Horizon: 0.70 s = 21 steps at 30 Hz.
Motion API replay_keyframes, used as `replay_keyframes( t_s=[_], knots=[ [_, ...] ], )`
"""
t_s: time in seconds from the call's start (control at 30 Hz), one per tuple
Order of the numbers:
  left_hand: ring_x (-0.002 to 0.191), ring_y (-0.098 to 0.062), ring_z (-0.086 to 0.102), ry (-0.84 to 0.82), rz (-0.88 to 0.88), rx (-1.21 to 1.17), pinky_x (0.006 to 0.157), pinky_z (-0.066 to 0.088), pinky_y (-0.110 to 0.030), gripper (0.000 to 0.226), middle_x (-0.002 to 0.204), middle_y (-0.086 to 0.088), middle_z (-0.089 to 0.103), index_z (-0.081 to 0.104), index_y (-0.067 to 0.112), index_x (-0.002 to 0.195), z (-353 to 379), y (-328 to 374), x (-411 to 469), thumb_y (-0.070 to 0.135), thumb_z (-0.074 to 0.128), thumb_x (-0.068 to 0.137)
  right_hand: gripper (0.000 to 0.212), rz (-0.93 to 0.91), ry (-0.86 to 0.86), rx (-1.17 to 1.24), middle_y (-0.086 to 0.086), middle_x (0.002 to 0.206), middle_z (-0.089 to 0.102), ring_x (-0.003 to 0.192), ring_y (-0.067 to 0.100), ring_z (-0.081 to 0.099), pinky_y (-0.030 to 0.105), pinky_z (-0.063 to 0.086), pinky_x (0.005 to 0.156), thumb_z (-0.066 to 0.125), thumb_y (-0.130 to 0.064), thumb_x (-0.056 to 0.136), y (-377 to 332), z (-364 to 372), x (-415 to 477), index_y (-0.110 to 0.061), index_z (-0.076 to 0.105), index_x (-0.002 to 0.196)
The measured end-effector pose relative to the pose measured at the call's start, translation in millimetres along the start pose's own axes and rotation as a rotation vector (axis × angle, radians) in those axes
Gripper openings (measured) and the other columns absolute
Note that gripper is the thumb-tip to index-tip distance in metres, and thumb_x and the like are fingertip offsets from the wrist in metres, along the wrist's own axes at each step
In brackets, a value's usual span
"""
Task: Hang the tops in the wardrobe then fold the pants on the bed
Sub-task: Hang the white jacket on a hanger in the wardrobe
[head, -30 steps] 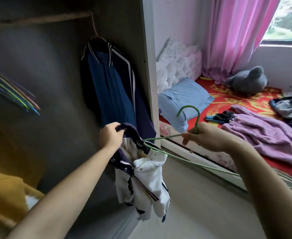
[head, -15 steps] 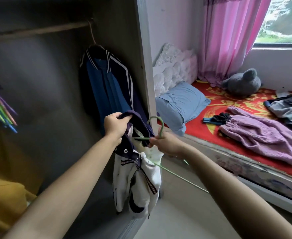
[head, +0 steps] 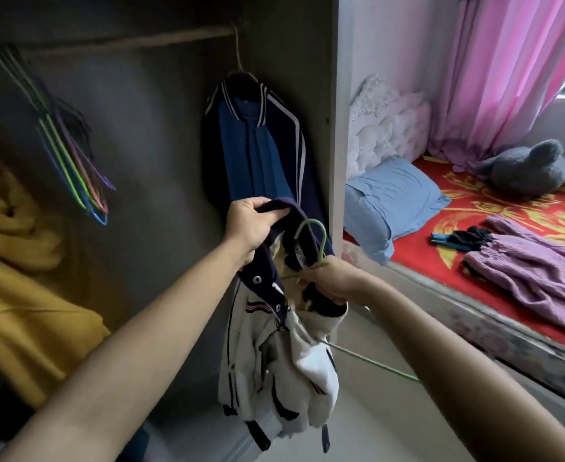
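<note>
My left hand [head: 249, 223] grips the navy collar of a white and navy jacket [head: 281, 368], which hangs bunched in front of the open wardrobe. My right hand [head: 332, 280] holds a green wire hanger [head: 317, 241] by its neck, right at the jacket's collar opening; one hanger arm sticks out below to the right. A blue and navy jacket [head: 258, 151] hangs from the wardrobe rail [head: 108, 40]. On the bed [head: 474, 208] lie purple pants [head: 527, 265].
Several coloured empty hangers [head: 74, 161] hang at the rail's left. Yellow fabric [head: 18, 288] fills the wardrobe's lower left. A blue pillow [head: 391, 201], a grey plush toy [head: 527, 168] and dark small clothes [head: 457, 235] lie on the bed. Pink curtain [head: 507, 68] at the window.
My right hand has brought the green hanger leftward from beside the bed into the jacket's collar. My left hand lifted the collar slightly. The view has turned toward the wardrobe.
</note>
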<state>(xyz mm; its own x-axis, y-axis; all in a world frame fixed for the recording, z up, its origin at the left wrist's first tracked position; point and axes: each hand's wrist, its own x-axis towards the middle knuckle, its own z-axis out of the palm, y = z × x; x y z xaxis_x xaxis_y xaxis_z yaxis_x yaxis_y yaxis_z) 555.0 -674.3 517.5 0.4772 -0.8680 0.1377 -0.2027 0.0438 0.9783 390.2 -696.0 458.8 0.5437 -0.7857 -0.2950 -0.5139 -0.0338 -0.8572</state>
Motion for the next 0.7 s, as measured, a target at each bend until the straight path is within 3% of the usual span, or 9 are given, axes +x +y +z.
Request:
replay_keyframes(
  t_s=[0.03,0.1,0.17,0.27,0.4,0.53,0.63,0.7],
  knots=[
    [0.061,-0.014,0.065,-0.039,0.003,-0.011,0.062,0.056,-0.029,0.01,0.067,-0.002,0.072,0.073,0.013,0.074,3.3,0.1,-3.2,0.008,0.082,0.076,0.036,0.038,0.036,0.044,-0.007,0.035,0.036,0.028,0.011,0.028,0.019,0.022,0.038,0.061,-0.025,0.096,4.2,12.9,6.7,-0.013,0.061,0.063],
    [0.061,-0.017,0.064,-0.052,-0.017,-0.035,0.061,0.054,-0.031,0.009,0.069,-0.006,0.071,0.073,0.011,0.074,3.5,-0.5,-6.8,0.009,0.082,0.077,0.041,0.021,0.142,0.141,-0.011,0.033,0.039,0.026,0.006,0.033,0.017,0.024,0.034,0.062,-0.025,0.095,3.5,23.3,13.0,-0.016,0.056,0.056],
    [0.055,-0.016,0.06,0.0,-0.066,-0.021,0.053,0.05,-0.027,0.009,0.065,-0.004,0.068,0.073,0.01,0.077,-8.0,-5.7,-3.0,0.013,0.081,0.079,0.035,-0.089,0.258,0.247,-0.012,0.036,0.043,0.03,0.002,0.037,0.017,0.028,0.034,0.061,-0.027,0.097,-4.1,17.9,13.2,-0.016,0.067,0.064],
    [0.06,-0.013,0.06,0.026,-0.079,0.033,0.057,0.048,-0.025,0.007,0.065,0.002,0.068,0.074,0.014,0.081,-31.3,-17.0,6.9,0.018,0.079,0.082,0.032,-0.283,0.386,0.41,-0.012,0.041,0.045,0.037,0.003,0.038,0.014,0.028,0.04,0.057,-0.032,0.099,-12.9,3.8,15.6,-0.018,0.074,0.076],
    [0.064,-0.009,0.063,-0.071,0.079,0.046,0.066,0.051,-0.027,0.011,0.068,0.005,0.071,0.074,0.017,0.076,-26.4,-1.3,3.5,0.012,0.074,0.086,0.035,-0.285,0.345,0.463,-0.012,0.043,0.048,0.038,0.001,0.041,0.014,0.031,0.041,0.052,-0.031,0.102,-13.1,23.2,30.9,-0.019,0.07,0.075],
    [0.062,-0.009,0.065,-0.133,0.239,0.082,0.062,0.053,-0.024,0.007,0.068,0.006,0.071,0.076,0.017,0.078,-21.1,9.5,-1.5,0.012,0.078,0.081,0.03,-0.233,0.399,0.341,-0.009,0.056,0.06,0.051,0.007,0.051,0.026,0.04,0.052,0.058,-0.025,0.096,-26.4,21.4,43.5,-0.015,0.068,0.069],
    [0.096,-0.017,0.062,-0.007,0.52,0.449,0.09,0.053,-0.037,0.016,0.095,0.003,0.065,0.078,0.017,0.093,-42.3,2.7,13.5,0.02,0.081,0.078,0.03,-0.316,0.395,0.511,-0.014,0.043,0.052,0.038,-0.001,0.044,0.012,0.033,0.042,0.056,-0.016,0.098,-42.1,-1.6,30.6,-0.013,0.067,0.07],
    [0.123,-0.027,0.047,0.074,0.672,0.684,0.108,0.037,-0.048,0.028,0.123,-0.005,0.059,0.075,0.017,0.106,-56.4,0.9,27.2,0.029,0.072,0.082,0.033,-0.389,0.357,0.514,-0.015,0.039,0.044,0.035,0.0,0.036,0.009,0.027,0.038,0.052,-0.016,0.1,-48.2,-11.4,21.3,-0.01,0.067,0.071]
  ],
)
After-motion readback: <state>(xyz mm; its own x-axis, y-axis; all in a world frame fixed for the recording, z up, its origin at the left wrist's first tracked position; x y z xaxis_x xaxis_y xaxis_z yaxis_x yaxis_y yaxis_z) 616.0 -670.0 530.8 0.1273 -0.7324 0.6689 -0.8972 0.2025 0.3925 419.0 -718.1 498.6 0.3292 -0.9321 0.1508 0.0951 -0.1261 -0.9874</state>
